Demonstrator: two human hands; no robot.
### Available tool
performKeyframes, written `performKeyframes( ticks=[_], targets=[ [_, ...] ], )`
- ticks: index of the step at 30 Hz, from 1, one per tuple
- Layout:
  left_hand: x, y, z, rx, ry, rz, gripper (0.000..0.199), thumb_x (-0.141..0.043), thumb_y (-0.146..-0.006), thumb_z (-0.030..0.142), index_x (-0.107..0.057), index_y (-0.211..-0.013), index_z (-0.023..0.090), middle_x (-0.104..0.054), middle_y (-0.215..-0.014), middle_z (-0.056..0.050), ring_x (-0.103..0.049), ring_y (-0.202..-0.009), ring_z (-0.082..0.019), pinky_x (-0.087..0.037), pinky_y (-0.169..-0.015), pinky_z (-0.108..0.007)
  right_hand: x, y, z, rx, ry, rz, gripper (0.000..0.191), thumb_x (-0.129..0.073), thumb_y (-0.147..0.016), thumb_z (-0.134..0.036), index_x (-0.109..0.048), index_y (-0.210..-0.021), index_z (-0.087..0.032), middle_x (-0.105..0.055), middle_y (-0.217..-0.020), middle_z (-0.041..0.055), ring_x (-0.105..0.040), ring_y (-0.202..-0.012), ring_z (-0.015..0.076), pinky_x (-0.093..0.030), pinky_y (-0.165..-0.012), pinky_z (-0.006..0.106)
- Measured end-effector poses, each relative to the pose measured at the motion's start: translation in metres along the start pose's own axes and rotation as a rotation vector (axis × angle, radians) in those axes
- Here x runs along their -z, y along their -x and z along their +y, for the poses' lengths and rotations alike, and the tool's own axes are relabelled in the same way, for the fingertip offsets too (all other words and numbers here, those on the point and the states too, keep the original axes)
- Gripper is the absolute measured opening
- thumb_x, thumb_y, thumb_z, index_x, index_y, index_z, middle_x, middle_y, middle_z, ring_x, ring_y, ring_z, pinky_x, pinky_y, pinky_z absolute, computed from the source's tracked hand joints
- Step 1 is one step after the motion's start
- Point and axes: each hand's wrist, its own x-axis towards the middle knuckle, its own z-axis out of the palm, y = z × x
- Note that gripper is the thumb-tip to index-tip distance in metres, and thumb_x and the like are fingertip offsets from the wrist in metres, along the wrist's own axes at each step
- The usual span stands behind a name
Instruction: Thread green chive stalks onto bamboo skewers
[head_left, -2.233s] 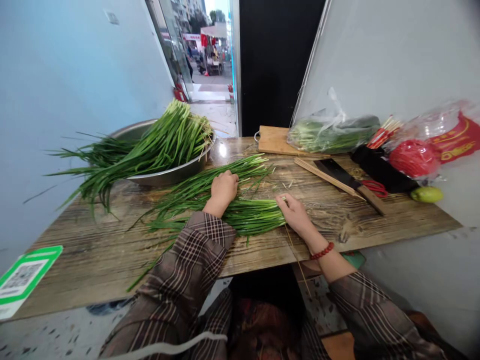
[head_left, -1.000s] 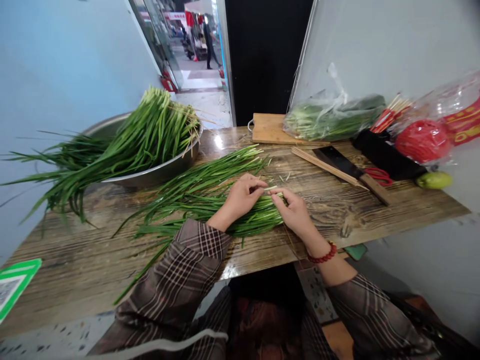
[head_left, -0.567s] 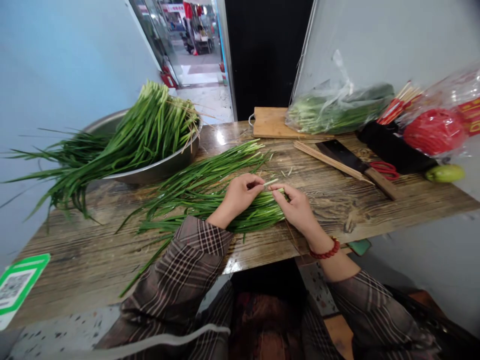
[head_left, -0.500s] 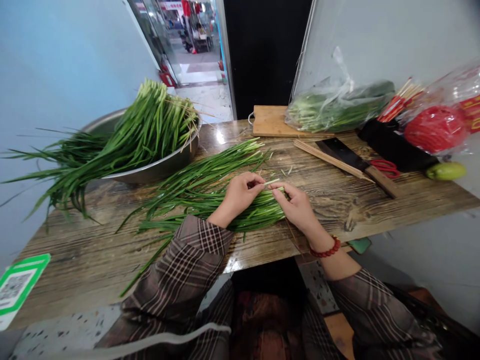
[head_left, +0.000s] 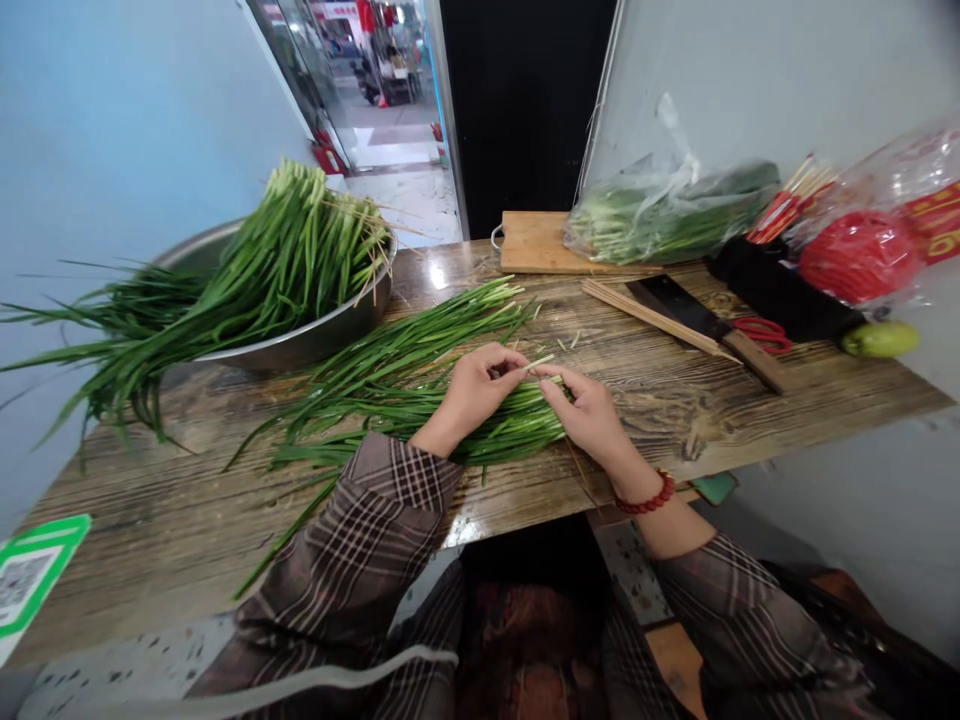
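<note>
My left hand [head_left: 480, 392] pinches the pale end of a single garlic chive [head_left: 541, 361] between thumb and forefinger. Close against it, my right hand [head_left: 589, 412] is closed, its fingertips meeting at the same spot. From beneath the right hand a thin bamboo skewer [head_left: 582, 470] sticks out toward the table's front edge; its upper part is hidden by the fingers. Under both hands lies a row of garlic chives [head_left: 517, 425], white ends to the right. Behind it rests another loose bunch of chives [head_left: 431, 325].
A steel basin [head_left: 300, 338] heaped with skewered chives stands left. Toward the back right are a cutting board [head_left: 529, 240], bagged greens [head_left: 660, 220], a skewer bundle [head_left: 652, 320], a cleaver [head_left: 679, 305], red plastic string [head_left: 862, 255] and a green vegetable [head_left: 881, 340]. A QR card [head_left: 41, 575] lies front left.
The whole view has shifted slightly. Both hands keep nearly the same pose, with the chive end still between them and tilted a little more.
</note>
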Motion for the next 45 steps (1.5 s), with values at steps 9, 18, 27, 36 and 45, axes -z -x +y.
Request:
performKeyframes(
  ticks=[9, 18, 27, 36, 45],
  targets=[
    [0.0002, 0.0003, 0.0001, 0.007, 0.019, -0.018, 0.007, -0.063, -0.078, 0.015, -0.069, -0.08, 0.017, -0.064, -0.071, 0.0, -0.055, -0.067, -0.011, -0.043, -0.064, -0.023, -0.0005, 0.0002, 0.0014, 0.0, -0.003, 0.005, 0.028, -0.05, -0.089, -0.034, -0.07, -0.105, -0.022, -0.073, -0.106, 0.0044, -0.066, -0.101, 0.0213, -0.049, -0.09, 0.034],
    [0.001, 0.0004, 0.0018, -0.004, 0.028, -0.033, 0.009, -0.063, -0.076, 0.009, -0.068, -0.077, 0.016, -0.062, -0.07, 0.001, -0.054, -0.066, -0.01, -0.043, -0.065, -0.023, -0.0012, 0.0005, 0.0022, -0.014, 0.015, 0.005, 0.026, -0.049, -0.088, -0.033, -0.068, -0.101, -0.02, -0.072, -0.101, 0.0049, -0.066, -0.094, 0.0205, -0.049, -0.084, 0.032],
    [0.0013, 0.0004, -0.0001, 0.003, 0.03, -0.054, 0.006, -0.062, -0.076, 0.013, -0.067, -0.075, 0.016, -0.064, -0.072, 0.0, -0.056, -0.068, -0.011, -0.044, -0.064, -0.023, -0.0005, 0.0023, 0.0029, 0.002, 0.1, 0.027, 0.041, -0.05, -0.088, -0.033, -0.052, -0.128, -0.023, -0.047, -0.063, -0.0041, -0.042, -0.052, 0.0139, -0.038, -0.055, 0.028],
    [0.0039, 0.0014, -0.0005, -0.054, 0.041, -0.153, 0.011, -0.059, -0.08, 0.013, -0.069, -0.078, 0.016, -0.067, -0.078, -0.002, -0.061, -0.076, -0.014, -0.046, -0.074, -0.026, -0.0023, -0.0003, 0.0073, 0.038, 0.11, 0.051, 0.018, -0.049, -0.088, -0.033, -0.056, -0.1, -0.021, -0.053, -0.072, -0.0018, -0.047, -0.062, 0.0142, -0.038, -0.062, 0.027],
    [0.0009, -0.0001, 0.0002, -0.033, 0.005, -0.273, 0.024, -0.049, -0.089, 0.028, -0.069, -0.089, 0.016, -0.072, -0.089, -0.003, -0.063, -0.083, -0.017, -0.047, -0.078, -0.026, 0.001, -0.0017, -0.0015, 0.014, 0.053, 0.069, 0.029, -0.04, -0.094, -0.041, -0.06, -0.096, -0.02, -0.065, -0.086, 0.0036, -0.06, -0.08, 0.0171, -0.045, -0.072, 0.028]
  ],
)
